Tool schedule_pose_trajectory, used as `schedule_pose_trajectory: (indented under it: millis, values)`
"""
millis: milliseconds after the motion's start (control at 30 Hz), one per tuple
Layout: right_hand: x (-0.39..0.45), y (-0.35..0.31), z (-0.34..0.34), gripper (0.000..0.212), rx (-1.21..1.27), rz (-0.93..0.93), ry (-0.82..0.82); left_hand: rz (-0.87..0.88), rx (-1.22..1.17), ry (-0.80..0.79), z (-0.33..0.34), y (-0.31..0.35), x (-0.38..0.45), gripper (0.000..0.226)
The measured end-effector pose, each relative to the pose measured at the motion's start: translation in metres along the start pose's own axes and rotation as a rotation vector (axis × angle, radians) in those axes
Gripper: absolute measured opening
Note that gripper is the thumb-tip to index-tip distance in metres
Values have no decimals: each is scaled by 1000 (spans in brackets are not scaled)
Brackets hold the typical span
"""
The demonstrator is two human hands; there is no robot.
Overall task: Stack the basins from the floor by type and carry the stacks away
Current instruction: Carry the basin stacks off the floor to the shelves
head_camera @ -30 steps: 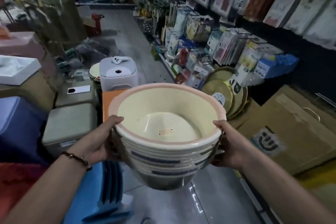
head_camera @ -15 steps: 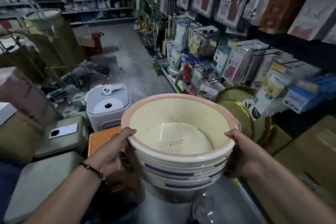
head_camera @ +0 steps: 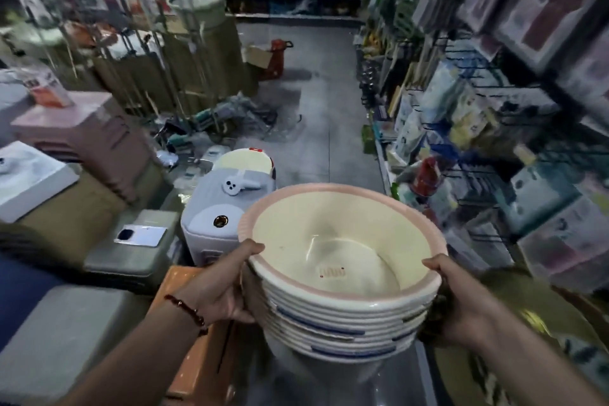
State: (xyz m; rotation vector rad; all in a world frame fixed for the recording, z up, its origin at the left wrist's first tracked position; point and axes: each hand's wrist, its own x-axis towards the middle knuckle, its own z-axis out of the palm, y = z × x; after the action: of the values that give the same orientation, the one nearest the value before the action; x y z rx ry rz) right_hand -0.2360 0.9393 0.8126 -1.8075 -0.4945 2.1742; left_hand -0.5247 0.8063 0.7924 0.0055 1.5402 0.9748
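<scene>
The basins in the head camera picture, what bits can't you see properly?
- Stack of basins, head view: the count is unclear, since only nested rims show.
- Left hand and right hand: their fingers are hidden under the stack.
- Label inside the top basin: too small to read.
- Shelf packages: motion-blurred.

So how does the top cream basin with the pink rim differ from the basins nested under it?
The pink-rimmed cream basin shows its whole inside; the nested basins below show only stacked rims. Its rim is pink; some of theirs carry blue bands. Both are cream, round, and held by the left hand and right hand.
</scene>
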Motion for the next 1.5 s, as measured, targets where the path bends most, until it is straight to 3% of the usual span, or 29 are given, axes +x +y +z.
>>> schedule_pose_trajectory:
  millis: [133, 400, 600, 667, 733, 867, 933, 1067, 1167, 1233, 1500]
  values:
    - [64, -78, 30, 29, -82, 23, 12, -39, -80, -20, 11, 55, 72, 60]
    - [182, -226, 82, 43, -70, 0, 88, -56, -4, -4, 55, 214, 208, 36]
    - [241, -331, 122, 26, -37, 52, 78, -56, -54, -20, 77, 309, 280, 27]
    - [268, -375, 145, 29, -78, 88, 47, -65, -73, -19, 82, 335, 315, 43]
    - [304, -417, 170, 46, -127, 87, -8, -68, -130, 10, 85, 359, 350, 53]
    - [381, -500, 221, 24, -285, 148, -30, -104, -280, 68, 95, 406, 400, 28]
    - [416, -536, 254, 26, -388, 174, -50, -94, -372, 102, 93, 428, 420, 28]
    - [460, -579, 320, 20, -545, 200, -42, -82, -510, 238, 76, 449, 439, 21]
    - [500, -599, 395, 20, -702, 141, -67, -45, -618, 324, 44, 459, 462, 50]
    - [526, -604, 444, 24, -795, 127, -117, -35, -665, 383, 17, 462, 486, 57]
    - [641, -581, 628, 27, -1058, 83, -169, -64, -918, 548, -94, 485, 587, 20]
